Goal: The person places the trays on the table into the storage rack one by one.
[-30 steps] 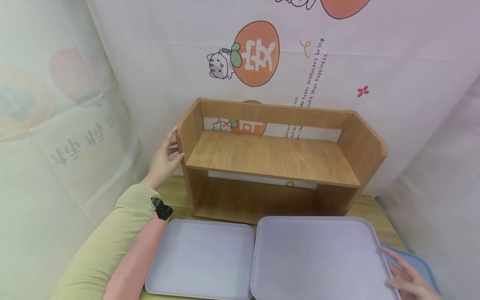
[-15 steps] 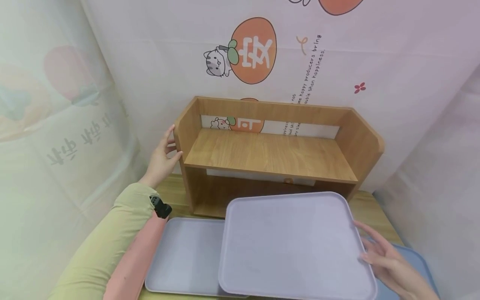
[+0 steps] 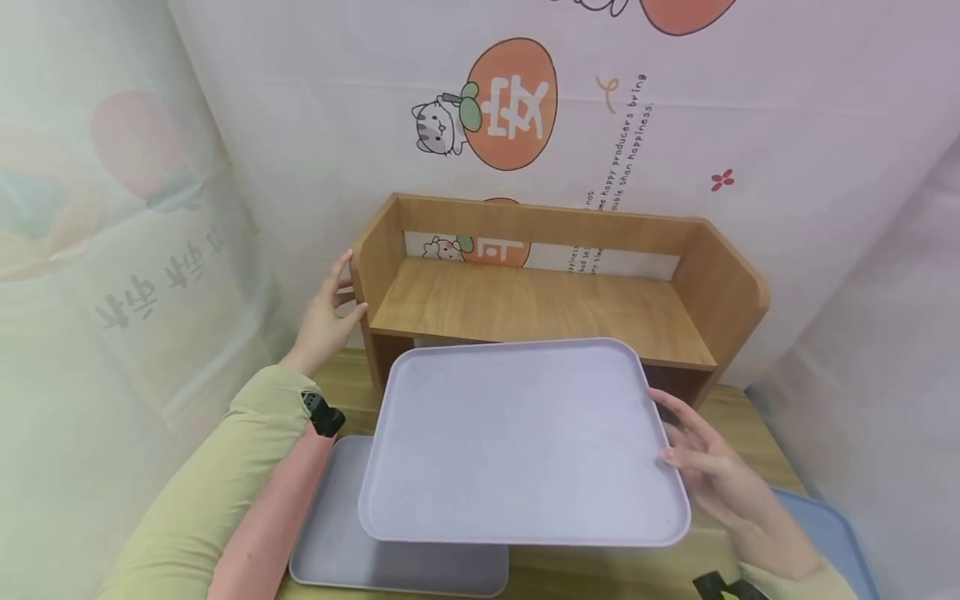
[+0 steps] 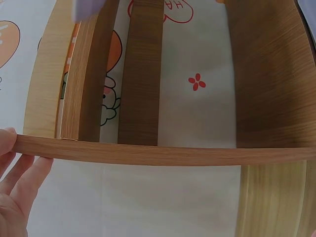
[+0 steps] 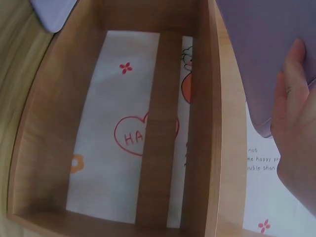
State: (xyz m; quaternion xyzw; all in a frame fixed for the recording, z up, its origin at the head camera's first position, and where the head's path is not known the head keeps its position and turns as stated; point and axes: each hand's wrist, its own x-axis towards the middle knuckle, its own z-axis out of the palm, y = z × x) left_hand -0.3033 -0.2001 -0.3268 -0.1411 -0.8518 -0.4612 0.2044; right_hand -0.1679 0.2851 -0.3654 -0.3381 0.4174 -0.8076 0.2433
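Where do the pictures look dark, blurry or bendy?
Head: the wooden shelf is dark lower down, while the held tray looks pale. Left wrist: a lilac patch at the top edge, probably that tray, is blurred. Right wrist: the shelf's long edge bows, probably from the lens, and the right hand looks dim.

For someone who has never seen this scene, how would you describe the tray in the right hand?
Start from the two-tier wooden shelf. In the head view, a lavender tray blocks most of the lower opening, its right edge gripped by the person's right hand. Unlike the pale tray it partly hides and the blue tray at far right, this one is held in a hand.
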